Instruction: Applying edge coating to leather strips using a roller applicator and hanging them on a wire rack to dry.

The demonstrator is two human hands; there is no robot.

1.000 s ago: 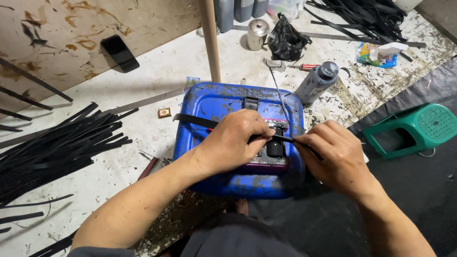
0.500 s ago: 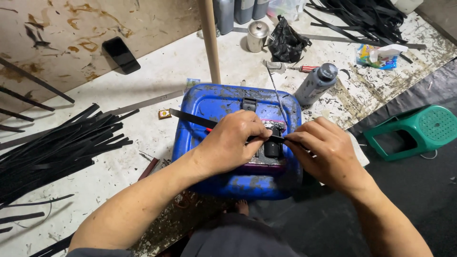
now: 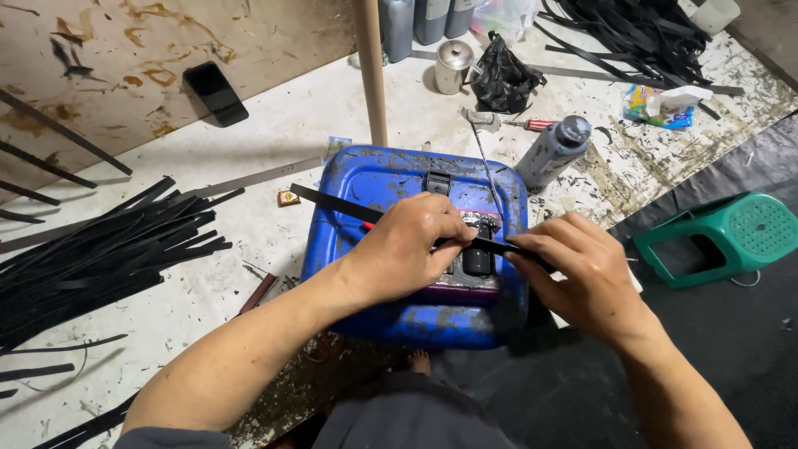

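Head view, looking straight down: mid-frame sits a blue plastic can [image 3: 391, 179] lying flat as a work block, and both hands are on it. The left hand [image 3: 407, 249] is curled over, fingers closed down on a long black strip [image 3: 332, 202] that runs from centre-left of the frame, under the hand, across to the right. The right hand [image 3: 582, 274], just right of centre, pinches the other end of that strip between thumb and fingertips, fingers closed tight on it. Between the two hands the strip crosses a small dark block [image 3: 476, 259] fixed on the can's top; what that block does is hard to make out.

To do this step well, I'd judge the strip wants to stay taut and flat between both grips, in line with the block, no twist. The left hand should press firmly so nothing slips; fingertips kept clear of the block.

Round about: a heap of black strips [image 3: 91, 258] at left, more of them upper right [image 3: 640, 37], a dark phone [image 3: 215, 92] on the brown board upper left, a wooden pole [image 3: 371, 71] rising at top centre, a grey bottle [image 3: 553, 151] right of the can, and a green stool [image 3: 731, 237] at the right edge.
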